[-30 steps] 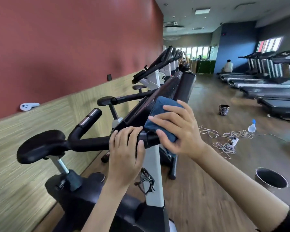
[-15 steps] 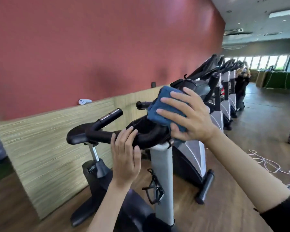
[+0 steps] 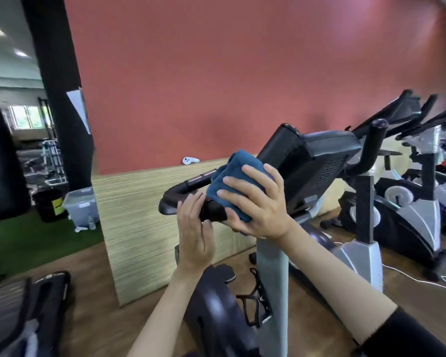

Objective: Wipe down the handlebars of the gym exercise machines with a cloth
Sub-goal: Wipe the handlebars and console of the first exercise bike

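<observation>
A black handlebar [image 3: 170,202] curves out to the left of the exercise bike's console [image 3: 309,161]. My left hand [image 3: 195,229] holds the bar from the near side, with the fingers laid over its top and the thumb under it. Just to the right, my right hand [image 3: 255,204] grips a folded blue cloth [image 3: 233,170] and presses it against the bar where it meets the console. Its fingers are spread across the cloth and its thumb is tucked beneath. The bar's middle is hidden under the cloth and both hands.
A low wood-panel wall [image 3: 139,222] stands right behind the bike, with a white controller [image 3: 190,160] on its ledge. More exercise bikes [image 3: 410,217] line the right. A plastic bin [image 3: 81,204] and a black bucket [image 3: 47,206] sit at left. A white cable [image 3: 422,280] lies on the floor.
The view has swung left, away from the row of bikes. My right hand with the cloth has slid closer to my left hand on the bar. Both hands stay on the handlebar.
</observation>
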{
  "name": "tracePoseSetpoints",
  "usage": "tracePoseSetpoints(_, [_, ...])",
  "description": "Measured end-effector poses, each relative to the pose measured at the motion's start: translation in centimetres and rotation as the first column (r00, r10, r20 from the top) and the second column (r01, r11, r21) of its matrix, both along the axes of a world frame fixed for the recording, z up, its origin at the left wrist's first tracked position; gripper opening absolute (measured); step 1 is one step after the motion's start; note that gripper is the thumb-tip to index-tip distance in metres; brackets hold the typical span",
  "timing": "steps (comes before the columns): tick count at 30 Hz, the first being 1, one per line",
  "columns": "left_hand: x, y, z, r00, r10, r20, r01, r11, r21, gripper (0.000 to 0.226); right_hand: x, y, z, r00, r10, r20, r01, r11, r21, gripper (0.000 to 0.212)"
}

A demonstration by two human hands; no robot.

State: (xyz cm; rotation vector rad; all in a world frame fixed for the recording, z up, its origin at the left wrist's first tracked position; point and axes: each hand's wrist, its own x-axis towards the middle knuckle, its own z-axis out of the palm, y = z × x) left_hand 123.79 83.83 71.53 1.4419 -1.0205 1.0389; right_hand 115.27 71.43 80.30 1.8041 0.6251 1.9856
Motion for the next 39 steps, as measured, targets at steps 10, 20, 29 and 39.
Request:
tracePoseSetpoints(10, [0.6, -0.3, -0.5, 1.000, 0.020, 0.002, -0.020, 1.000, -0.003, 0.046, -1.0, -5.8, 6.5, 0.999, 0.022, 0.030, -0.013, 0.964, -0.266, 0.033])
tracePoseSetpoints(20, [1.6, 0.1, -1.2, 0.995, 0.058, 0.078, -0.059, 0.998, 0.011, 0.051, 0.1, -2.1, 4.3, 0.888, 0.414, 0.202, -0.450, 0.872, 0.191, 0.025])
tracePoseSetpoints(29, [1.8, 0.9, -1.3, 0.996, 0.031, 0.087, -0.038, 0.996, 0.083, 0.053, 2.1, -1.4, -0.3, 0.948, 0.301, 0.100, -0.302, 0.953, -0.004, 0.021])
tracePoseSetpoints(39, [1.8, 0.8, -1.8, 1.000, 0.015, 0.011, -0.015, 0.999, 0.032, 0.052, 2.4, 0.3, 0.0, 0.859, 0.441, 0.259, -0.505, 0.811, 0.294, 0.027])
